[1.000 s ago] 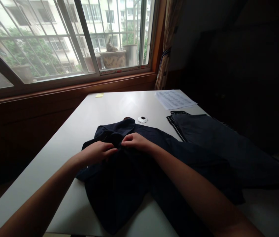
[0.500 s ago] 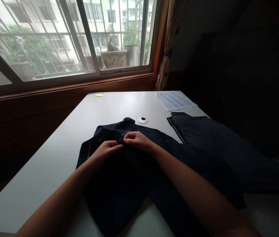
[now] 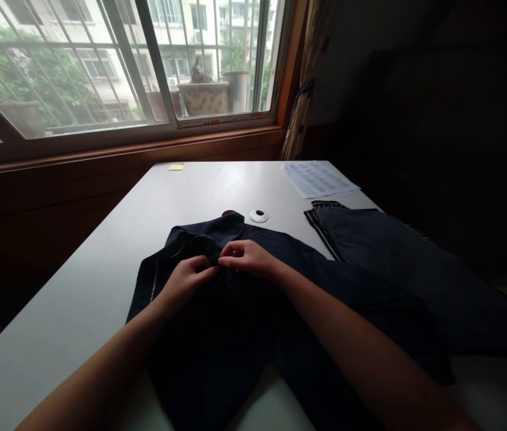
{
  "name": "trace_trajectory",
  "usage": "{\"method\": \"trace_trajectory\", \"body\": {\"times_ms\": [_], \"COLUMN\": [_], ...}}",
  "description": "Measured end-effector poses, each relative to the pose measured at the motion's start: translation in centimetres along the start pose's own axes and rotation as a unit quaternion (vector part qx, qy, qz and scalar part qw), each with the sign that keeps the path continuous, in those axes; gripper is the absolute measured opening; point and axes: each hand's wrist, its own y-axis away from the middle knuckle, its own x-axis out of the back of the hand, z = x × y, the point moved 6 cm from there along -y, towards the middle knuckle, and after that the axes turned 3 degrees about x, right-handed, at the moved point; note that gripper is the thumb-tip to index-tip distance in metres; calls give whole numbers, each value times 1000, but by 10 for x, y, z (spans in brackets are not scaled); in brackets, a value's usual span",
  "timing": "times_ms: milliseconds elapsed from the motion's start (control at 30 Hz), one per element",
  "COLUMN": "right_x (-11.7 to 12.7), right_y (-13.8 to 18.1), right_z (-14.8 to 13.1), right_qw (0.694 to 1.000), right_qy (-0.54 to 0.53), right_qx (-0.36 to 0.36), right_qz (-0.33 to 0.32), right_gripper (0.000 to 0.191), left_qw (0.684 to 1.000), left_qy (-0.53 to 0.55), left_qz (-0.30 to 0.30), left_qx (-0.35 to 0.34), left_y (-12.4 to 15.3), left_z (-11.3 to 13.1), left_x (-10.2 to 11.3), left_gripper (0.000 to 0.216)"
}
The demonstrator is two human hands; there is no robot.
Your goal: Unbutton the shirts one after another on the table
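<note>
A dark navy garment (image 3: 208, 335) lies spread over the table, its upper edge bunched and folded. My left hand (image 3: 193, 272) pinches the cloth near that edge, thumb and fingers together. Close beside it, almost touching, my right hand (image 3: 244, 256) pinches the same bunched spot. The small detail between the fingertips is hidden by the fingers and the dark cloth. Part of the edge left of my hands is turned open and shows a thin pale line along the inside.
On the white table (image 3: 114, 239) lie a round white disc with a dark centre (image 3: 258, 215), a yellow sticky note (image 3: 176, 167) and printed papers (image 3: 320, 179). A second dark garment (image 3: 383, 251) with a striped band lies to the right. A barred window (image 3: 208, 60) stands beyond.
My hands have shifted slightly left with the pinched cloth and stay close together. The view has tilted a little downward.
</note>
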Motion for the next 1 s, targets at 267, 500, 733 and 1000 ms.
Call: {"method": "trace_trajectory", "body": {"times_ms": [267,500,733,1000], "right_x": [2,-3,-4,-2], "right_y": [2,-1,0,1], "right_z": [-11,1,8,5], "right_qw": [992,995,983,988], "right_qy": [101,-70,-151,-130], "right_qx": [51,-67,-99,-81], "right_qz": [49,16,21,21], "right_gripper": [16,9,7,11], "left_qw": [1000,999,999,990], "left_qy": [2,-1,17,135], "left_qz": [10,23,22,-14], "left_qx": [5,-22,-24,40], "left_y": [3,5,6,0], "left_z": [3,7,5,-10], "left_x": [-1,-3,-5,-8], "left_gripper": [38,35,34,35]}}
